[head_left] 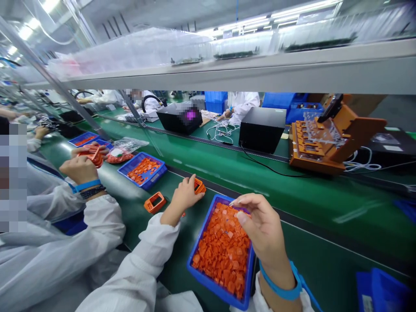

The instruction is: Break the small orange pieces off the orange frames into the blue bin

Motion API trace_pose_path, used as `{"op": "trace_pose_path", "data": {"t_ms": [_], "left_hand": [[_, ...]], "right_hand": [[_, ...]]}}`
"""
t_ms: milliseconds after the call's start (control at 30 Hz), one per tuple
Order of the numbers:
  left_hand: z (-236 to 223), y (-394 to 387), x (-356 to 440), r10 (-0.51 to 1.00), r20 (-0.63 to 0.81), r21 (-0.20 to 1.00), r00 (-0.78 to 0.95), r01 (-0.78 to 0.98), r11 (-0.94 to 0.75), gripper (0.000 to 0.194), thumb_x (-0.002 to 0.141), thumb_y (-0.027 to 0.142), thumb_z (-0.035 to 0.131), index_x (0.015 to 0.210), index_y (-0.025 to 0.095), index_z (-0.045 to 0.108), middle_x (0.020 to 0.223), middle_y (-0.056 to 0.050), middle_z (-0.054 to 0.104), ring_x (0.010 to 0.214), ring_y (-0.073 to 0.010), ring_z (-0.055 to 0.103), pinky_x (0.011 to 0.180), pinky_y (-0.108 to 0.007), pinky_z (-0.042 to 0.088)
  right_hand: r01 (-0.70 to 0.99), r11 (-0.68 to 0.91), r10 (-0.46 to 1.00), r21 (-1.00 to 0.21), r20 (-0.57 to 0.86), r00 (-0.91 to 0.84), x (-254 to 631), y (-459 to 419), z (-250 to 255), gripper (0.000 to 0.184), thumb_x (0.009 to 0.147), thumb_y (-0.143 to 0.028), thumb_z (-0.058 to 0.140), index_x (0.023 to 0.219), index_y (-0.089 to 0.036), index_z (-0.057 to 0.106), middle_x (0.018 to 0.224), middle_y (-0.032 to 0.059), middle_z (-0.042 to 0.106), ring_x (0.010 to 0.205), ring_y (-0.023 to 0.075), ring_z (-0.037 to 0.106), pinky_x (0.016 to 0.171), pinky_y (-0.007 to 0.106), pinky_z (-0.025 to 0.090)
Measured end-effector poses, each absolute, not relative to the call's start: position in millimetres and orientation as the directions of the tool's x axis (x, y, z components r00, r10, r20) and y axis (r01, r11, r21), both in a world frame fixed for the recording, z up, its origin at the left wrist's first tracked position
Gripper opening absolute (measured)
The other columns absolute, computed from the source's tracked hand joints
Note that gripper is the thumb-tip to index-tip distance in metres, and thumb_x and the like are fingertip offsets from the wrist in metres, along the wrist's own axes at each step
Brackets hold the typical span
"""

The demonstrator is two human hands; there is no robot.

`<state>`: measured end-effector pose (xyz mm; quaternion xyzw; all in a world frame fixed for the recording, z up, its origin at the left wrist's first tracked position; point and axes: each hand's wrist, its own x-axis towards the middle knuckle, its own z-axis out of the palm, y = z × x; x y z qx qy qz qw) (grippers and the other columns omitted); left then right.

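Note:
My left hand [186, 193] is closed on an orange plastic housing [200, 186] with a rectangular opening, partly covered by my fingers. Another orange housing [155, 203] lies on the green bench to the left of my left wrist. My right hand [261, 225] is over the upper right corner of a blue tray [194, 271], its fingers curved and a gap showing between thumb and fingertips. Small flat orange plastic pieces [224, 242] fill the tray in a loose heap. A blue band [282, 290] circles my right wrist.
At the left, a co-worker's hands [82, 167] hold orange frames. A second blue tray [149, 182] with orange pieces and a plastic bag of orange parts [120, 155] stand nearby. Beyond are black boxes [262, 128] and an orange fixture [321, 143]. A shelf [227, 76] spans above.

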<state>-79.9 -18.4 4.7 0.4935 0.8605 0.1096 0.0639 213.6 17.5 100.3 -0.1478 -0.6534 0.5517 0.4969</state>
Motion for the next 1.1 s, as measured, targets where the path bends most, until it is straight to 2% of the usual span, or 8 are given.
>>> {"op": "trace_pose_path", "data": {"t_ms": [167,433,533,633,700,800,933,1100], "left_hand": [[6.8,-3.6,-80.1,0.846,-0.063,0.200,-0.529,0.824,0.530,0.087,0.089,0.036,0.073,0.165,0.010,0.038,0.138,-0.030,0.065,0.127,-0.0452,0.065,0.097,-0.047,0.052],[31.2,-10.6,-79.9,0.848,-0.017,0.256,-0.529,0.818,0.515,0.079,0.087,0.030,0.076,0.157,0.009,0.045,0.144,-0.029,0.065,0.131,-0.0442,0.065,0.107,-0.050,0.052],[57.8,-23.4,-56.6,0.858,0.126,0.465,-0.498,0.794,0.392,0.079,0.085,0.034,0.079,0.154,0.016,0.046,0.148,-0.022,0.063,0.135,-0.0385,0.064,0.114,-0.049,0.051],[82.8,-36.8,-14.9,0.908,0.254,0.787,-0.334,0.617,0.007,0.080,0.084,0.044,0.082,0.152,0.021,0.046,0.140,-0.015,0.068,0.129,-0.0318,0.069,0.107,-0.045,0.058],[92.8,-41.3,14.3,0.914,0.324,0.843,-0.244,0.514,-0.161,0.086,0.079,0.044,0.088,0.152,0.021,0.047,0.144,-0.016,0.065,0.129,-0.0308,0.069,0.107,-0.043,0.059],[98.1,-41.0,45.0,0.900,0.417,0.797,-0.126,0.526,-0.295,0.087,0.073,0.032,0.090,0.150,0.024,0.050,0.143,-0.013,0.067,0.128,-0.0306,0.070,0.111,-0.043,0.057],[96.3,-38.7,55.3,0.898,0.438,0.765,-0.044,0.544,-0.346,0.096,0.067,0.016,0.083,0.155,0.028,0.044,0.145,-0.010,0.066,0.127,-0.0298,0.070,0.109,-0.042,0.059],[88.6,-38.9,40.4,0.883,0.464,0.590,0.074,0.717,-0.371,0.121,0.075,0.036,0.092,0.169,0.025,0.017,0.169,-0.026,0.032,0.154,-0.0421,0.044,0.119,-0.058,0.049]], "right_hand": [[-0.348,0.343,0.761,-0.872,0.475,-0.442,219.5,19.4,100.6,0.012,0.103,-0.027,0.069,0.115,-0.031,0.071,0.106,-0.0005,0.076,0.102,0.0135,0.073,0.092,0.024,0.060],[-0.339,0.285,0.772,-0.897,0.424,-0.473,211.3,23.9,91.7,0.011,0.103,-0.033,0.070,0.114,-0.029,0.070,0.106,0.0017,0.075,0.101,0.0163,0.072,0.093,0.029,0.060],[-0.263,0.194,0.806,-0.945,0.307,-0.506,205.3,31.1,81.1,0.027,0.102,-0.040,0.071,0.126,-0.029,0.067,0.128,0.0074,0.072,0.124,0.0226,0.068,0.104,0.038,0.059],[-0.205,0.047,0.772,-0.978,0.166,-0.613,201.1,37.5,71.9,0.065,0.093,-0.051,0.082,0.148,-0.034,0.053,0.162,0.0098,0.053,0.156,0.0297,0.046,0.118,0.046,0.052],[-0.239,-0.065,0.687,-0.969,0.131,-0.714,199.5,39.0,68.8,0.091,0.081,-0.061,0.091,0.157,-0.036,0.045,0.168,0.0101,0.047,0.158,0.0331,0.043,0.122,0.048,0.049],[-0.310,-0.179,0.651,-0.934,0.124,-0.749,198.6,37.7,69.1,0.106,0.070,-0.065,0.097,0.157,-0.036,0.045,0.160,0.0104,0.055,0.144,0.0340,0.059,0.117,0.046,0.052],[-0.336,-0.215,0.693,-0.917,0.099,-0.714,199.0,37.2,72.9,0.088,0.071,-0.056,0.099,0.145,-0.032,0.056,0.134,0.0083,0.069,0.118,0.0293,0.069,0.099,0.041,0.058],[-0.336,-0.236,0.677,-0.912,0.094,-0.730,199.5,44.4,70.8,0.074,0.074,-0.051,0.098,0.136,-0.029,0.063,0.132,0.0082,0.071,0.118,0.0285,0.070,0.100,0.039,0.058]]}}
